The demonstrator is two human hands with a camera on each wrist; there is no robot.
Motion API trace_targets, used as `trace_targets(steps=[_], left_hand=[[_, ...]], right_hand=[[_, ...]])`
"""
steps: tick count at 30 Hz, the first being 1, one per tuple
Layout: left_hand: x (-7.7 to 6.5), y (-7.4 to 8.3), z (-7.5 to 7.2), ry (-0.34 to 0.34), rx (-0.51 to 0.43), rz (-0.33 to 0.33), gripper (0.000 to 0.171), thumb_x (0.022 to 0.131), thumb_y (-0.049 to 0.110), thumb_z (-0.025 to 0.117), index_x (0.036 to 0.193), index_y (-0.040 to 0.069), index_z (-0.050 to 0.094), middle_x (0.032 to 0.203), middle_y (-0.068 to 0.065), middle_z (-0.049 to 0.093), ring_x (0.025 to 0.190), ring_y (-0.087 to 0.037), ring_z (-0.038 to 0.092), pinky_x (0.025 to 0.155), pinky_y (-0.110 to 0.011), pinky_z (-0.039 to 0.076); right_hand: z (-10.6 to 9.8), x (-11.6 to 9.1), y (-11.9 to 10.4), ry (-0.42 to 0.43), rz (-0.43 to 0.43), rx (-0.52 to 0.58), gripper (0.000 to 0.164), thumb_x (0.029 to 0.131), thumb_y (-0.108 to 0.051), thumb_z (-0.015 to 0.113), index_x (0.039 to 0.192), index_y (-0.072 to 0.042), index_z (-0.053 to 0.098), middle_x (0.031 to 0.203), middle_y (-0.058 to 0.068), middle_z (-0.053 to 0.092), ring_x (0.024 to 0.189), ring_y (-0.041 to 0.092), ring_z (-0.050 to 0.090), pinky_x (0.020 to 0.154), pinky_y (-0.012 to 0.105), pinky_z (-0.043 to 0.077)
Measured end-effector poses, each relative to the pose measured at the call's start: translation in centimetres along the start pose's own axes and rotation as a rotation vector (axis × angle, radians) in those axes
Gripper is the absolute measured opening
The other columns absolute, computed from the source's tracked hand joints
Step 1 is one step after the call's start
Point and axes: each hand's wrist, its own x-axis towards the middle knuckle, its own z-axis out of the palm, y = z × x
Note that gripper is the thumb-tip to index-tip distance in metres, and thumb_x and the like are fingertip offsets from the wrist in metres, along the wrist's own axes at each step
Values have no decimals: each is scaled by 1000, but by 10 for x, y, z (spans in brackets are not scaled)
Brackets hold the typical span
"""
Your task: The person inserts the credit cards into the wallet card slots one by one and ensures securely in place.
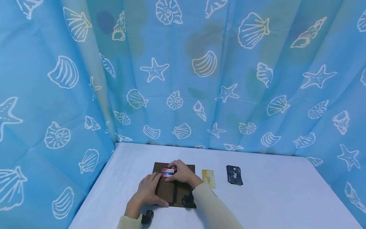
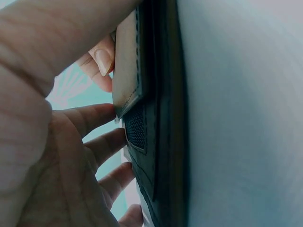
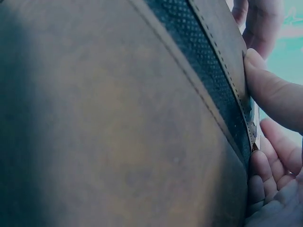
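A brown leather wallet [image 1: 166, 190] lies opened flat on the white table, a dark strip running down its middle. On its upper left part sits a red, white and blue card [image 1: 167, 172]. My right hand [image 1: 183, 173] pinches this card between thumb and curled fingers. My left hand [image 1: 147, 190] rests along the wallet's left side with fingers spread and fairly straight. The left wrist view shows its fingertips touching the stitched leather pocket [image 2: 128, 66]. How deep the card sits in the pocket is hidden. In the right wrist view the leather cover [image 3: 118, 118] fills most of the picture.
A yellow card [image 1: 208, 178] lies just right of the wallet, near my right wrist. Farther right is a small stack of black cards [image 1: 234, 175], the top one marked "Vip". A blue curtain [image 1: 183, 95] with shells and starfish hangs behind and beside the white table [image 1: 274, 190].
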Motion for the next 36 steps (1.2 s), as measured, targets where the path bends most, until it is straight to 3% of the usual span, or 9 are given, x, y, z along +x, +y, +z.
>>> trace_targets(steps=[8, 15, 23, 36], left_hand=[[-2, -3, -2, -22, 1, -17, 118, 57, 55, 92, 149, 7, 37, 152, -17, 38, 139, -40, 31, 116, -67, 21], [-1, -5, -4, 5, 13, 5, 117, 56, 54, 92, 148, 6, 38, 151, -16, 39, 137, -40, 33, 115, -67, 23], [-1, -3, -1, 0, -3, 7, 117, 56, 54, 93, 148, 6, 39, 150, -17, 40, 137, -40, 33, 115, -67, 23], [0, -4, -1, 1, -8, 5, 117, 56, 54, 93, 148, 7, 39, 152, -17, 38, 139, -41, 33, 115, -67, 22]], right_hand=[[6, 0, 0, 21, 10, 2, 46, 75, -25, 88, 113, -15, 64, 109, 1, 53, 95, 17, 53, 88, 37, 54], [4, 1, -3, 35, -2, -10, 44, 75, -26, 88, 111, -15, 65, 107, 1, 54, 94, 17, 52, 86, 36, 53], [3, 1, -4, -6, 6, -15, 35, 76, -23, 87, 103, -13, 67, 103, 1, 53, 90, 17, 53, 82, 33, 53], [2, 5, -2, 1, -1, -42, 32, 75, -24, 88, 99, -14, 68, 97, 0, 54, 87, 16, 51, 79, 32, 49]])
